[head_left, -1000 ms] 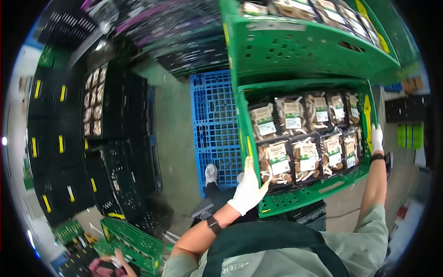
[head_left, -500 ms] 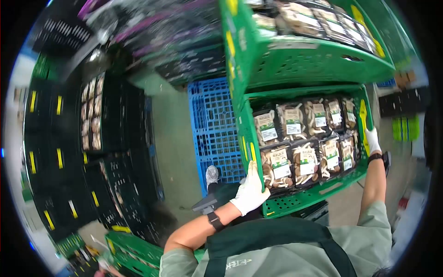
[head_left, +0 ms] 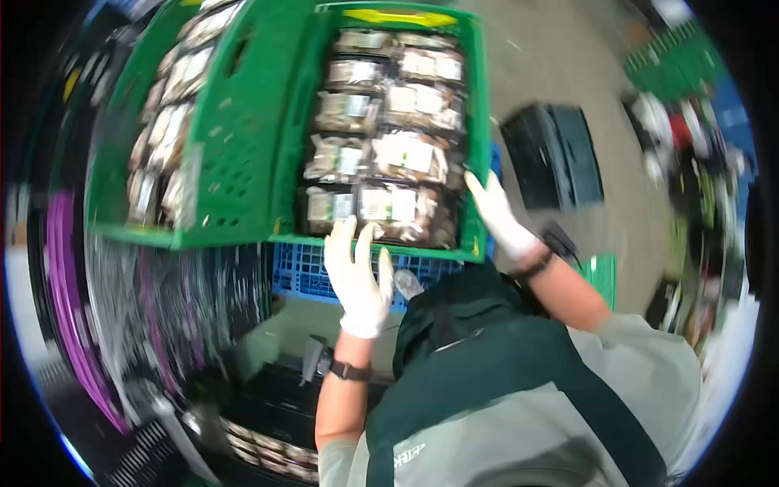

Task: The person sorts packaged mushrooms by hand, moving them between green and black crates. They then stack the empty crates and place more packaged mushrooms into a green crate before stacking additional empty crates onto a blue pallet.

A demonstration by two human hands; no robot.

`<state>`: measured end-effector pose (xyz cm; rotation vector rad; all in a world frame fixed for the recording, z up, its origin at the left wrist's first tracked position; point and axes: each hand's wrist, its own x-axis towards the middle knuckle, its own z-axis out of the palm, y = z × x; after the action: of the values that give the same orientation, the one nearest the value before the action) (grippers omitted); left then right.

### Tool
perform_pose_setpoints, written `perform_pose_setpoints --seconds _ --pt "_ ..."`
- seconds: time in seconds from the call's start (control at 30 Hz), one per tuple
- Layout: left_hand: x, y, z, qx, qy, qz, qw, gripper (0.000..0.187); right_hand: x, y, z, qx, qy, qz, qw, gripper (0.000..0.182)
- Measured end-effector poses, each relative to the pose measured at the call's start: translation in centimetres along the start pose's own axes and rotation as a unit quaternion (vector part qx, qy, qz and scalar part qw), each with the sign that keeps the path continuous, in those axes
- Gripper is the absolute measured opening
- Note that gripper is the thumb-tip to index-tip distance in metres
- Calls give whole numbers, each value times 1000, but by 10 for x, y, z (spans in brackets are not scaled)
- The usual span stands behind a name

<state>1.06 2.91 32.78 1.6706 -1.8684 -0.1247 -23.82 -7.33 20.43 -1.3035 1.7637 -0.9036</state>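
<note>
A green crate (head_left: 479, 105) holds two rows of mushroom packs (head_left: 410, 154) with white labels. My left hand (head_left: 357, 280), in a white glove, reaches over the crate's near rim, its fingers spread by the nearest packs. Whether the fingertips touch a pack cannot be made out. At the crate's right wall is my gloved right hand (head_left: 501, 217), with its fingers stretched out and apart against the rim. A second green crate (head_left: 235, 154) with similar packs stands to the left, higher than the first.
A blue pallet (head_left: 304, 272) shows under the crates. Dark stacked crates (head_left: 556, 154) stand on the floor to the right. Wrapped stacks (head_left: 170, 300) are at the left, and a dark crate with packs (head_left: 272, 450) is at the bottom.
My view has swung round, so the crate now lies lengthwise ahead. My left hand has left its grip on the crate's side and is spread at the near rim. My right hand has shifted along the crate.
</note>
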Motion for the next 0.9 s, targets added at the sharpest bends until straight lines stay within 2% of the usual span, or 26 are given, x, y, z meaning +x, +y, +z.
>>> perform_pose_setpoints --seconds 0.03,0.07,0.1,0.17,0.23,0.3,0.37,0.4,0.43,0.47,0.53,0.57,0.6,0.63,0.67,0.7,0.73,0.77,0.83,0.87,0.9 --pt "13 -8 12 -37 -21 51 998 26 2 7 9 22 43 -25 999 39" --pt "13 -21 37 -7 -69 70 995 11 2 -1 8 30 25 -13 999 40" --pt "6 -33 59 77 -202 29 976 15 4 -2 7 -56 35 14 998 39" --pt "0 -37 66 93 -150 110 978 21 5 6 7 -103 19 3 995 39" --pt "-7 -34 58 93 -179 127 971 21 -14 -19 0 -65 45 28 996 39" --pt "-10 -35 57 117 -159 151 969 20 -24 -28 0 -75 55 70 993 39" --pt "-1 -35 50 129 -187 172 958 29 -23 -39 1 -72 52 92 992 36" --pt "3 -49 67 172 -151 153 961 37 -14 -44 3 -58 71 97 991 28" --pt "10 -56 77 173 -125 160 964 44 -10 -32 13 -51 135 4 990 23" --pt "15 -54 80 160 -137 142 967 45 4 -26 16 -49 128 -26 990 22" --pt "16 -56 83 138 -120 122 976 47 14 -23 12 -41 68 -38 996 40" --pt "10 -64 85 132 -84 143 977 47 16 -21 0 -6 -25 -8 1000 59" --pt "11 -67 84 145 -84 149 974 47 13 -11 -4 40 4 -18 999 63" --pt "7 -65 80 156 -81 155 972 46 1 -2 -8 83 35 -30 995 67" --pt "1 -58 82 103 -31 179 978 44 -10 19 -27 123 -30 -43 991 64" --pt "0 -78 86 157 -45 154 975 42 -41 35 -48 171 -1 -55 984 56" --pt "1 -83 85 176 -37 160 971 41 -76 53 -65 268 -10 -14 963 47" --pt "2 -83 89 187 -28 169 967 39 -100 93 -67 295 30 -32 954 39" --pt "6 -111 97 208 4 187 960 38 -188 158 -80 299 81 -16 951 30" --pt "15 -119 99 265 -4 225 937 37 -245 173 -84 314 104 4 944 25" --pt "19 -115 97 231 -12 234 944 39 -298 176 -90 181 151 -49 971 20"
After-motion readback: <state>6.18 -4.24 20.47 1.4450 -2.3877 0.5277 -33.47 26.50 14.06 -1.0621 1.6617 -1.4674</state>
